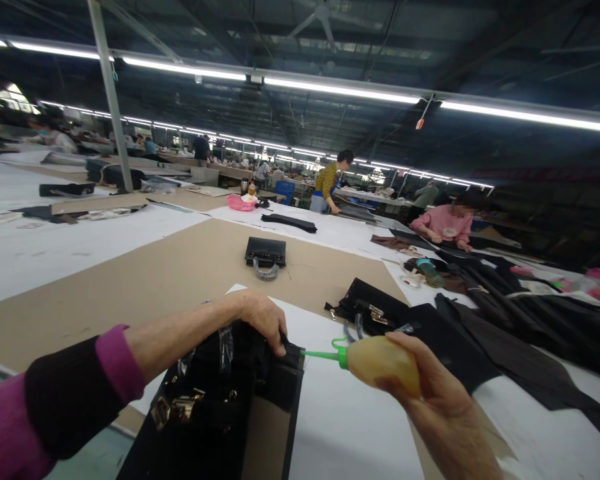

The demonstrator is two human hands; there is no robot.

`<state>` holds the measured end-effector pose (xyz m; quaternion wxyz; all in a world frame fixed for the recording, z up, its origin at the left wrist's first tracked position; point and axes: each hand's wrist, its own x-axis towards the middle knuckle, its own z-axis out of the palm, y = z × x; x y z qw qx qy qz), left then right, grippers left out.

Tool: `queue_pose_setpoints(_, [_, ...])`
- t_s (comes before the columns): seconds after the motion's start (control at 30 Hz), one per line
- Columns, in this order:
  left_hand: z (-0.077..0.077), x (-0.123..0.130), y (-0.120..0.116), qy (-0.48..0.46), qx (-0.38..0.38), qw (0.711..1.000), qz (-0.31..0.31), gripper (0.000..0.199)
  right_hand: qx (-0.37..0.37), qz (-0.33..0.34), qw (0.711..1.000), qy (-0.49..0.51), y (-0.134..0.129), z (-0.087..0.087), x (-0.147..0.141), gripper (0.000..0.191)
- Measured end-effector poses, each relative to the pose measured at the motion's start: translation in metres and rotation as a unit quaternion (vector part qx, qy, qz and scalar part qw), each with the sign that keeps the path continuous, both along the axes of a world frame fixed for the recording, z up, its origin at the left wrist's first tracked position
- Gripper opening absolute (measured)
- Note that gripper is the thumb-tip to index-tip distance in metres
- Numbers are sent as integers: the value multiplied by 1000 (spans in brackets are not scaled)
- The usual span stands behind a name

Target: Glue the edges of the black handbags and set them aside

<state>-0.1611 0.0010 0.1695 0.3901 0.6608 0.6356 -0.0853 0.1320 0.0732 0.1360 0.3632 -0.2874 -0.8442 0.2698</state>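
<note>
My left hand [265,317] grips the upper edge of a black handbag [205,427] with gold clasps and plastic-wrapped handles, its fingers pressed on the black material. Wrapped in my right hand [433,383] is a squeeze bottle [383,363] of yellowish glue, lying on its side with its green nozzle pointing left. The nozzle tip meets the edge of the black material just right of my left fingers. Whether glue is coming out cannot be made out.
A small black bag [265,251] lies on the brown board beyond my hands. Another black bag [373,303] is behind the bottle. Black fabric [510,353] spreads at the right. People work at the tables behind.
</note>
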Motion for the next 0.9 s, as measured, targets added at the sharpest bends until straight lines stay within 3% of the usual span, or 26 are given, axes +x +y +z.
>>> queue_pose_setpoints(0.2, [-3, 0, 2, -7, -24, 1000, -5, 43, -23, 16, 1000, -5, -3, -11, 7, 37])
queue_pose_setpoints(0.3, [-2, 1, 2, -3, -24, 1000, -6, 43, -50, 18, 998, -19, -7, -7, 11, 38])
queue_pose_setpoints(0.5, [0, 5, 3, 9, -18, 1000, -18, 44, -130, -34, 990, 49, -19, 2, 4, 39])
queue_pose_setpoints(0.9, [0, 8, 5, 37, -12, 999, -23, 43, -132, 25, 991, 5, -18, -23, 16, 41])
